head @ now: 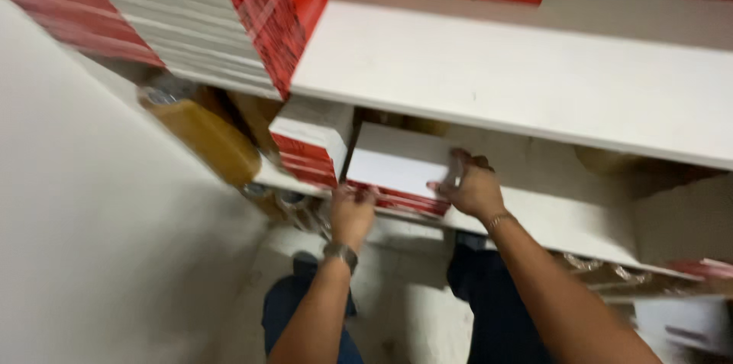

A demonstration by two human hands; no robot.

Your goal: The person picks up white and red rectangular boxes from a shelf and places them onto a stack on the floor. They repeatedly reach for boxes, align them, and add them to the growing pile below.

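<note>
Right now I have both hands on a flat white-topped pack with red sides (397, 169), which lies on the lower white shelf (565, 223), just right of a neighbouring red-and-white pack (309, 143) that sits tilted beside it. My left hand (351, 211) is at the pack's near left corner, fingers curled over the front edge and pressed onto it; the view is blurred, so I cannot tell how far they wrap underneath. My right hand (473, 185) grips the near right corner, fingers (462, 162) bent over the top face and thumb side against the red edge, closed on the pack rather than spread. I judge this to be the moment of seating or shifting the pack on the shelf, with its front edge about level with the shelf lip. Any further move would call for both hands to work evenly so the pack stays square and does not jam against the tilted neighbour. Above, the upper white shelf (519, 74) carries more red packs (275, 5), and an amber bottle (202, 135) stands to the left on the lower level. Below I see my legs and the pale floor (405, 310).
</note>
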